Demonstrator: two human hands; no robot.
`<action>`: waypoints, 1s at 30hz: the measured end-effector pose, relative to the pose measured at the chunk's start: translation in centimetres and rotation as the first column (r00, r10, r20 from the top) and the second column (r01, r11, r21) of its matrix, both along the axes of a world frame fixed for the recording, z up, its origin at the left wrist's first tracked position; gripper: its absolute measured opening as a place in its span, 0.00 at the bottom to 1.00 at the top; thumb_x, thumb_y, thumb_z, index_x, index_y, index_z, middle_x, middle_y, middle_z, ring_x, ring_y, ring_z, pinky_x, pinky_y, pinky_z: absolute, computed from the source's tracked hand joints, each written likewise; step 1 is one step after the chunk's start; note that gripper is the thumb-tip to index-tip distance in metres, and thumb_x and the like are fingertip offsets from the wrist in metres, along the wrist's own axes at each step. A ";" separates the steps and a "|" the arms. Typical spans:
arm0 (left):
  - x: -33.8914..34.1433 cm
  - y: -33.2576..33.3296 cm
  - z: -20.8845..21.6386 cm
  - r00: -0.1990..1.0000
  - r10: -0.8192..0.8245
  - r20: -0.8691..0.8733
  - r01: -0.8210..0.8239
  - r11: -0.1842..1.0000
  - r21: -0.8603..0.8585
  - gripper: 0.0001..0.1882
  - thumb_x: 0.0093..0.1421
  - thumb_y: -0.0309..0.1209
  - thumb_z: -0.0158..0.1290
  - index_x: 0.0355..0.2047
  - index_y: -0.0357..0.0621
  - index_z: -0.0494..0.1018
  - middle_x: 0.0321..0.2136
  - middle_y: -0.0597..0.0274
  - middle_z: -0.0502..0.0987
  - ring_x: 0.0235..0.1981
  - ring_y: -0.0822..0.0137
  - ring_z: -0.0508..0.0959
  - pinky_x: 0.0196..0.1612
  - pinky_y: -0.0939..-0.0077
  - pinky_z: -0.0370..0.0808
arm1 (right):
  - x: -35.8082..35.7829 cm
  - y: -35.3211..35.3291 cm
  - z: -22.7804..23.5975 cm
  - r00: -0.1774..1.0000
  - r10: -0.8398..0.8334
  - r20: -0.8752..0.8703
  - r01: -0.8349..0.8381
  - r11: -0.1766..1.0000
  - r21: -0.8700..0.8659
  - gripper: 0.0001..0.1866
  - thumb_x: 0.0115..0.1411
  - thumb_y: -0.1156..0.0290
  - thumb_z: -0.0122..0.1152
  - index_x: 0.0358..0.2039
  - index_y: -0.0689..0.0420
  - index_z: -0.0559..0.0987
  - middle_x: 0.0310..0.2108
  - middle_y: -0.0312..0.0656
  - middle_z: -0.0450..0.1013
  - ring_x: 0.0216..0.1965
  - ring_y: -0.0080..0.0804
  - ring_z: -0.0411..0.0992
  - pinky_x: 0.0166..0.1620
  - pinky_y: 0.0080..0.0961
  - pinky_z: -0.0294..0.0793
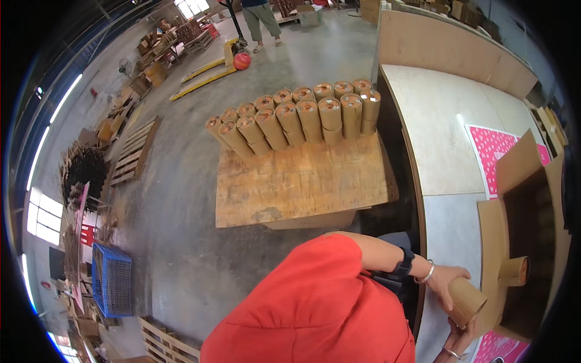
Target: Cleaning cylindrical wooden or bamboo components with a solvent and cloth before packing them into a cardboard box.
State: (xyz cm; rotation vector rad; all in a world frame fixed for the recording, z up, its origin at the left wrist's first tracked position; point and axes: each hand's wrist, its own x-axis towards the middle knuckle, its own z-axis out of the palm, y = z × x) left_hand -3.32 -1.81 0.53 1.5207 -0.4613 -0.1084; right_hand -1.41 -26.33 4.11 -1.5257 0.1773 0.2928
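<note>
A brown cardboard tube is held between my two hands, tilted over the edge of a pale worktop at the lower right. My left hand, with a black watch and a bangle on its arm, wraps round its upper side. My right hand, also wearing a bangle, grips it from below and is partly hidden. Just beyond the tube stands a large open cardboard box with its flaps spread. Another brown tube lies at the box's opening. The box's inside is dark.
Several brown tubes stand in rows on a wooden platform. Pink patterned sheets lie on the worktop. A yellow pallet jack, a person, a wooden pallet and a blue crate are farther off.
</note>
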 end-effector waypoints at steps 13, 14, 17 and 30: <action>-21.0 27.0 2.8 0.533 0.774 -0.341 -0.831 0.556 -0.037 0.48 0.38 0.30 0.71 0.58 0.46 0.55 0.50 0.58 0.64 0.52 0.62 0.66 0.52 0.66 0.69 | -2.3 18.9 7.2 0.761 0.649 0.011 -0.640 0.752 -0.159 0.21 0.65 0.60 0.50 0.52 0.61 0.70 0.40 0.44 0.72 0.39 0.29 0.72 0.27 0.24 0.77; -23.9 29.8 2.4 0.450 0.821 -0.352 -0.879 0.477 -0.012 0.50 0.37 0.33 0.72 0.58 0.45 0.54 0.50 0.56 0.64 0.52 0.59 0.66 0.52 0.65 0.69 | -1.9 18.8 6.8 0.758 0.652 0.010 -0.642 0.748 -0.168 0.21 0.65 0.60 0.50 0.52 0.61 0.70 0.40 0.44 0.72 0.39 0.29 0.72 0.27 0.24 0.77; -33.5 37.8 -2.2 -0.004 0.983 -0.181 -0.974 0.037 0.224 0.49 0.36 0.35 0.72 0.56 0.42 0.54 0.53 0.52 0.62 0.53 0.59 0.66 0.55 0.67 0.67 | -1.3 18.2 5.9 0.807 0.589 -0.046 -0.568 0.753 -0.331 0.18 0.63 0.61 0.52 0.48 0.61 0.72 0.33 0.40 0.73 0.32 0.24 0.73 0.25 0.23 0.76; -49.8 57.3 -12.9 -0.639 0.741 0.209 -0.279 -0.476 0.834 0.53 0.38 0.28 0.66 0.62 0.51 0.48 0.54 0.48 0.56 0.53 0.46 0.63 0.56 0.55 0.64 | -3.0 17.8 6.6 0.829 0.497 -0.257 -0.546 0.621 -0.562 0.22 0.63 0.65 0.52 0.53 0.65 0.69 0.44 0.52 0.72 0.43 0.41 0.73 0.39 0.34 0.79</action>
